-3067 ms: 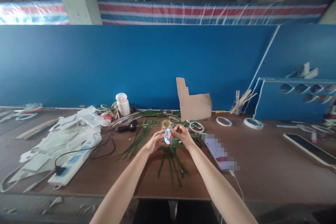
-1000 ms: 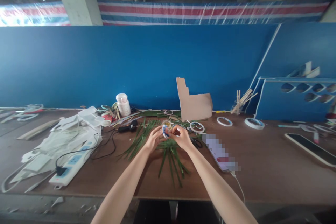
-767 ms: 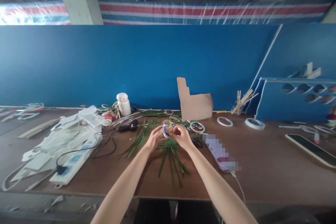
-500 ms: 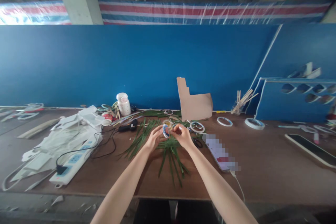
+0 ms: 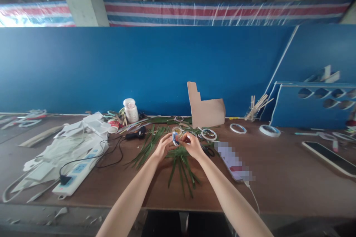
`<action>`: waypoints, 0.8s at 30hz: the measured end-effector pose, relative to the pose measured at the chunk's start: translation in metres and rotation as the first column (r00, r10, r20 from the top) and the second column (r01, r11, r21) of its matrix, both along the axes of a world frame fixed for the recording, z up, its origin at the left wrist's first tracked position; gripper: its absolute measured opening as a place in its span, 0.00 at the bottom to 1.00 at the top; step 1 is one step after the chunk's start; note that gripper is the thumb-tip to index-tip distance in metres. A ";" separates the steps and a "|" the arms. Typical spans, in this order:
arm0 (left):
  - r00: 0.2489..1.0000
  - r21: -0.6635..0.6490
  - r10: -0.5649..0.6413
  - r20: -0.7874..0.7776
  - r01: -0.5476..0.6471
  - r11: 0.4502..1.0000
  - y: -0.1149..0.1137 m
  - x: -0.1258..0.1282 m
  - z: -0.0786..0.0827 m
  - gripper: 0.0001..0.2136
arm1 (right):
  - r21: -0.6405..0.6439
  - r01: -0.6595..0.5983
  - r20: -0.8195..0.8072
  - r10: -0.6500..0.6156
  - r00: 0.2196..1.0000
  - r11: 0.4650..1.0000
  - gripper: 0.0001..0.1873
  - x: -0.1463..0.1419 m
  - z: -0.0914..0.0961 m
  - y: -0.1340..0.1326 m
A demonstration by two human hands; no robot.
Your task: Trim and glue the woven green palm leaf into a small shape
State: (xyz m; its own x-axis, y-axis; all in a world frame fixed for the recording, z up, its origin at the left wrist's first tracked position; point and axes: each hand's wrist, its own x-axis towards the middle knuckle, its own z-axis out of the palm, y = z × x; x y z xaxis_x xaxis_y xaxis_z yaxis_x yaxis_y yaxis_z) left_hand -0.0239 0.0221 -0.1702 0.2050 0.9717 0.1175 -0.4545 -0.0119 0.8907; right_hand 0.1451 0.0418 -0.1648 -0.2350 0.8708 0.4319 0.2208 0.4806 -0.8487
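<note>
Above the middle of the table, my left hand [image 5: 164, 146] grips a small blue-and-white piece [image 5: 175, 139] with a pinkish patch; its kind is too small to make out. My right hand [image 5: 191, 143] is closed in a pinch at the right side of this piece, and what lies between its fingertips is hidden. Just behind the piece is a yellowish clear roll [image 5: 177, 131], apparently tape. Long green leaf strips [image 5: 182, 168] fan out on the table under both hands, with more strips [image 5: 147, 146] to the left.
A power strip [image 5: 80, 170] and white scraps [image 5: 75, 137] lie left. Behind stand a white jar [image 5: 130, 110] and a cardboard cutout [image 5: 208, 113]. To the right are a charging phone [image 5: 233, 163], tape rings [image 5: 269, 130], a stick bundle [image 5: 257, 109] and another phone [image 5: 330, 158].
My right hand has moved slightly left, closer to the blue-and-white piece. My left hand stays in place with its hold.
</note>
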 end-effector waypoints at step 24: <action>1.000 0.005 -0.009 0.012 0.009 1.000 0.002 -0.001 -0.003 0.23 | 0.151 0.622 0.236 -0.639 0.732 0.768 0.07 0.042 -0.006 0.024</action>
State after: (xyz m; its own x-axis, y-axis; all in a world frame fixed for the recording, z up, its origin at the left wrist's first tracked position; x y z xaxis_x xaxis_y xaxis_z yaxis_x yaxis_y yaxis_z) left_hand -0.0246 0.0238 -0.1736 0.2124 0.9692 0.1244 -0.4654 -0.0117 0.8850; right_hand 0.1871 0.0658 -0.1704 0.2499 0.8350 0.4902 0.6965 0.1967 -0.6901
